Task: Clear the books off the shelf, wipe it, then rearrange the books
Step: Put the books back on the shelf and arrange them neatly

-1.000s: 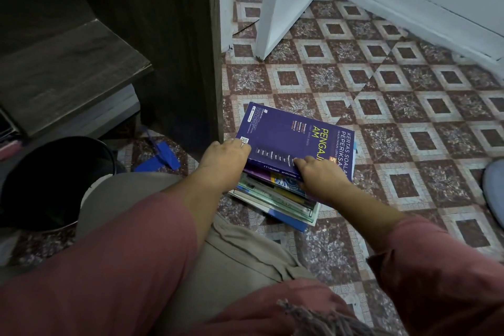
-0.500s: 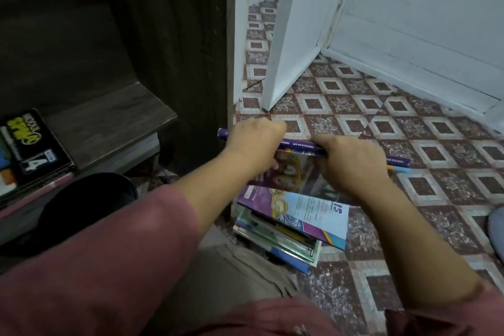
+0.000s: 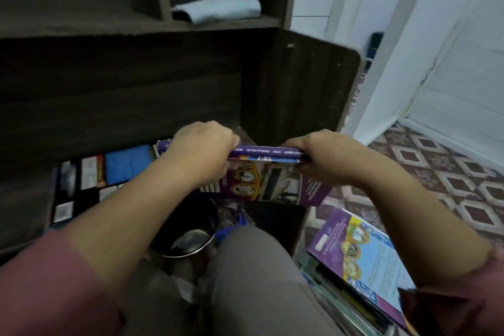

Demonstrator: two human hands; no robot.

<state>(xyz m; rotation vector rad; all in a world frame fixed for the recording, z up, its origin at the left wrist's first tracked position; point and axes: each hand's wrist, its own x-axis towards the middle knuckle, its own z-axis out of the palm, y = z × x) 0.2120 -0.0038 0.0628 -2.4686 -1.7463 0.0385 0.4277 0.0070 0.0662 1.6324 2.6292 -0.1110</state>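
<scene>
Raised from just above the floor stack half a second ago, the purple books (image 3: 268, 152) now sit level before the dark shelf (image 3: 136, 90). The left hand (image 3: 201, 150) and right hand (image 3: 324, 155) each have fingers clamped on one end. Shelved books (image 3: 125, 163) lie far left, with a black bin (image 3: 188, 229) near them and a folded blue cloth (image 3: 218, 9) above. The stack (image 3: 362, 251) rests on the patterned tile floor (image 3: 436, 169) at right.

One head-worn camera looks forward and down, close over the knee (image 3: 253, 262), facing the shelf (image 3: 122, 106).
</scene>
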